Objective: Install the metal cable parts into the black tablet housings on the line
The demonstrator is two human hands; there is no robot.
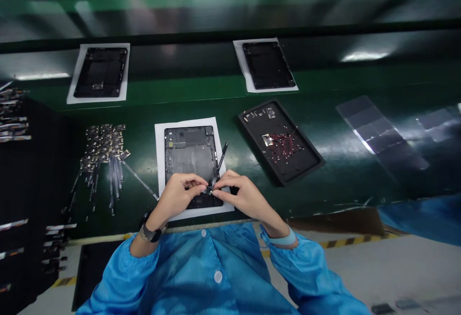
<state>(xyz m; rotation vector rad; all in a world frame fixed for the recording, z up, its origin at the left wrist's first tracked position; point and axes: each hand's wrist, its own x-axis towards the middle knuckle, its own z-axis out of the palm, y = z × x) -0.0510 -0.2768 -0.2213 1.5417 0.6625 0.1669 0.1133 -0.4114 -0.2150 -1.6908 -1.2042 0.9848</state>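
Note:
My left hand (pixel 183 191) and my right hand (pixel 240 191) meet over the lower part of a black tablet housing (pixel 192 161). Between them, both sets of fingertips pinch a small circuit board (pixel 209 189), mostly covered by the fingers. From the pinch a narrow black strip (pixel 222 154) with a greyish lower end slants up to the right; whether it is joined to the board I cannot tell. Under the housing lies a white sheet (pixel 160 149).
Left of the sheet is a pile of small circuit boards with ribbon cables (pixel 104 147). To the right, a black tray (pixel 302 161) holds small parts with red wires. Two more housings (pixel 103 72) (pixel 268 65) lie farther back. Clear plastic sheets (pixel 382 132) lie at right.

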